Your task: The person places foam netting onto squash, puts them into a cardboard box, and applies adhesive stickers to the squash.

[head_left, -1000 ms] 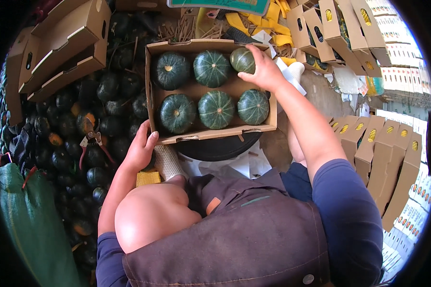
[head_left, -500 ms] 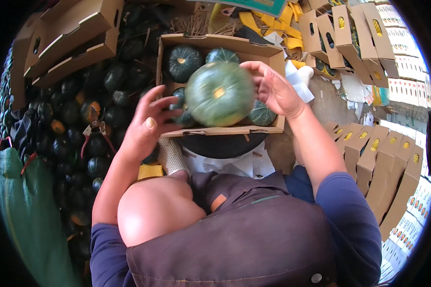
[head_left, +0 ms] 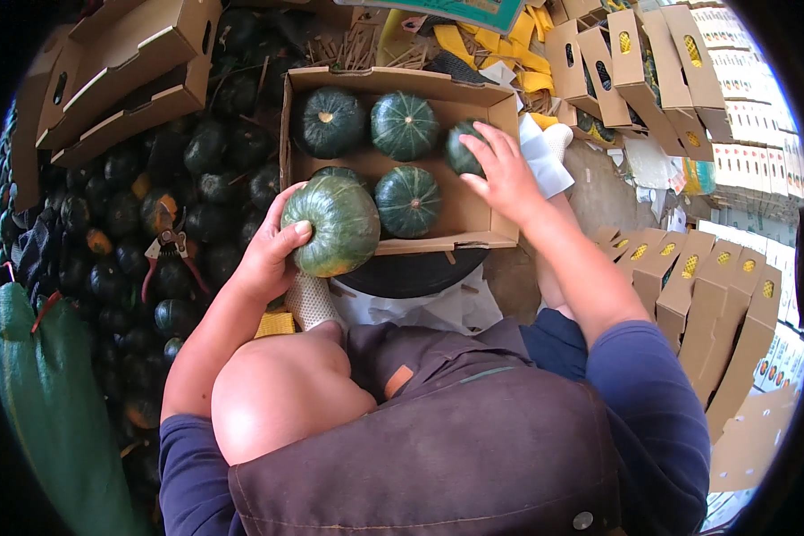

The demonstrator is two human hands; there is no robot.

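My left hand (head_left: pixel 272 246) grips a green kabocha squash (head_left: pixel 338 228), thumb on top, over the front left corner of a shallow cardboard box (head_left: pixel 473 228). Behind it a squash (head_left: pixel 338 173) is mostly hidden. My right hand (head_left: pixel 506 174) curls its fingers over another squash (head_left: pixel 460 146) at the right end of the box. Between my hands sits a dark green squash (head_left: pixel 408 201), stem up. Two more, a far left squash (head_left: pixel 332 122) and a far middle squash (head_left: pixel 404 126), stand along the back wall.
Under the box is a round black seat (head_left: pixel 415 275). Loose squashes (head_left: pixel 207 147) pile up on the left, with red-handled pruning shears (head_left: pixel 171 246) on them. Folded cartons (head_left: pixel 121 85) lie at the far left; packed cartons (head_left: pixel 710 295) line the right. A green sack (head_left: pixel 54 402) stands nearest left.
The squash that was between both hands above the box has moved left and nearer, into my left hand alone. My right hand has let it go and reached onto a squash in the box.
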